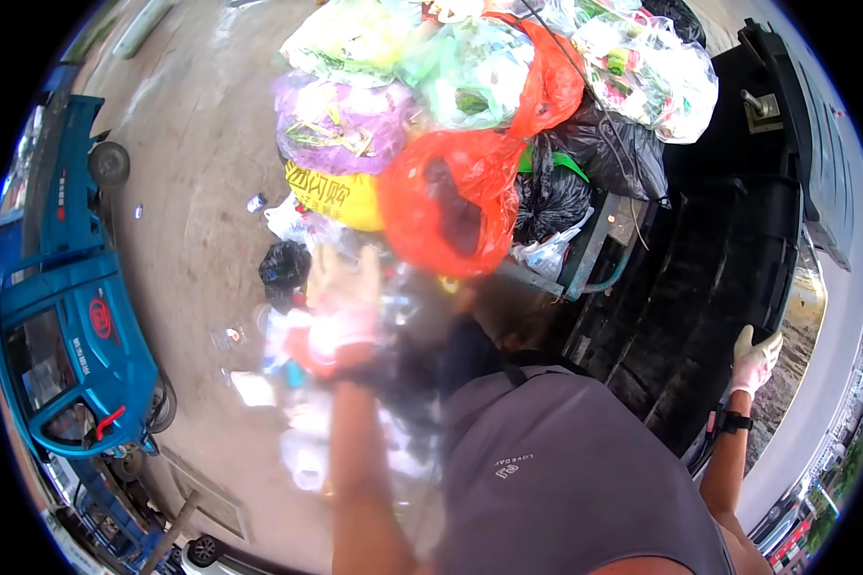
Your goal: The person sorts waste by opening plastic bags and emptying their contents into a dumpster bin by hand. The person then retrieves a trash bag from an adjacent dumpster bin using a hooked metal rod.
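Head view: the right hand (758, 362), gloved in white and pink, is at the outer edge of the black container (681, 287), its fingers clamped over that edge. A dark wristband (736, 422) circles the wrist. The left hand (334, 321), also gloved, is blurred; its fingers point up the view and look spread apart. Whether it touches anything, I cannot tell.

The red bag (451, 206) is just above and to the right of the left hand, at the near side of the piled rubbish. Its rounded body bulges toward the lower left and narrows toward the upper right, so its long axis slants that way; its lower part is blurred. The black container lies right of the pile, its long axis running mostly up and down the view, slightly slanted, with ridges along its inside.

A yellow bag (340, 196) sits against the left of the red bag, printed with dark characters, of which 闪购 can be read. Above are a purple bag (345, 125) and a pale green bag (470, 77); black bags (551, 201) are to the right.

The blue truck (86, 335) at far left carries a red oval logo and white characters too small to read. The grey shirt (566, 470) has small upside-down lettering beginning "LOVE".
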Demonstrator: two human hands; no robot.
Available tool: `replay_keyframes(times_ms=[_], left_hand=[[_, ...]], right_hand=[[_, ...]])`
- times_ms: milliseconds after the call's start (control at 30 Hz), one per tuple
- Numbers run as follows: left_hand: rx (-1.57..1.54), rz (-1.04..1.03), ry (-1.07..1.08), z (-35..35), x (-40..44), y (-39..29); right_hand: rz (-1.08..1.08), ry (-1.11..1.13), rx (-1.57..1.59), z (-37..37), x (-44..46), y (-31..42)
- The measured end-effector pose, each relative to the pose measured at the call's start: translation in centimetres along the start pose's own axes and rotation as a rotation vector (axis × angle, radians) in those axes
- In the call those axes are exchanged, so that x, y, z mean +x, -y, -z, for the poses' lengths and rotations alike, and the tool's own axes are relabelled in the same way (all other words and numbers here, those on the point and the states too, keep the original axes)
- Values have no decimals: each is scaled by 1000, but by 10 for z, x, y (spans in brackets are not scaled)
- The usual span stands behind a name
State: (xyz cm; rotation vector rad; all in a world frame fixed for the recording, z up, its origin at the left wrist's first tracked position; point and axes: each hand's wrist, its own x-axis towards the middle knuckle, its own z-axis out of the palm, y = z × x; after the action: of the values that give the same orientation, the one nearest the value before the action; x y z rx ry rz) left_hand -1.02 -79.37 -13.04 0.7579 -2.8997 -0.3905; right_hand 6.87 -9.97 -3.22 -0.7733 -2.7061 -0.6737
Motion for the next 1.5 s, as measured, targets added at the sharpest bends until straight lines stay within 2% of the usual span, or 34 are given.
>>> replay_keyframes(times_ms=[33,100,167,200,233,267,300,367,467,500,533,633,667,767,833,867,900,933,967,1033,1067,1100,1167,1267,1367,1433,1500], left_hand=[[-45,-39,38,-6,3,-25],[-87,-53,25,-48,11,-48],[-69,98,311,-44,20,-75],[-91,74,324,-52,20,-72],[-113,51,337,-66,19,-63],[-134,29,351,-76,18,-57],[-210,25,304,-78,14,-54],[-365,16,218,-78,1,-48],[-697,144,326,-75,-12,-32],[-833,190,340,-66,-16,-32],[-900,121,291,-56,-23,-30],[-970,207,323,-21,-32,-29],[-933,132,301,-18,-33,-24],[-1027,240,272,-6,-39,-31],[-1070,259,305,-8,-39,-33],[-1064,257,327,-5,-38,-39],[-1058,254,350,-4,-39,-45],[-1156,263,407,-4,-41,-52],[-1023,193,502,-3,-40,-57],[-744,48,675,-1,-37,-64],[-574,-211,631,-9,-40,-64],[-414,-339,673,3,-38,-79],[90,-441,778,29,-34,-121],[37,-600,287,33,-39,-164],[-284,-922,518,3,-43,-207],[-433,-1071,538,-47,-59,-227],[-369,-1154,427,-82,-62,-245]], right_hand=[[105,-101,-68,30,-7,42],[323,-156,237,59,-12,112],[429,87,643,67,-32,181],[404,274,772,68,-45,214],[321,581,922,63,-54,243],[259,798,968,69,-57,274],[299,903,910,76,-54,306],[398,987,924,79,-51,363],[413,1053,945,64,-59,436],[439,1130,830,71,-56,451],[448,1140,801,72,-59,458],[468,1089,745,59,-67,462],[477,1058,729,54,-68,460],[267,814,1183,33,-78,435],[-45,939,1507,70,-62,400],[-69,925,1574,99,-50,381],[-38,863,1675,96,-53,363],[-67,835,1616,96,-53,347],[-99,806,1559,100,-52,334],[-238,833,1676,97,-53,316],[-324,862,1751,82,-58,306],[-412,889,1827,67,-63,298],[-499,914,1879,44,-69,287],[-582,917,1926,27,-76,272],[-656,1029,1983,18,-78,260],[-624,1083,1989,30,-73,257],[-596,1109,2037,37,-70,255]])
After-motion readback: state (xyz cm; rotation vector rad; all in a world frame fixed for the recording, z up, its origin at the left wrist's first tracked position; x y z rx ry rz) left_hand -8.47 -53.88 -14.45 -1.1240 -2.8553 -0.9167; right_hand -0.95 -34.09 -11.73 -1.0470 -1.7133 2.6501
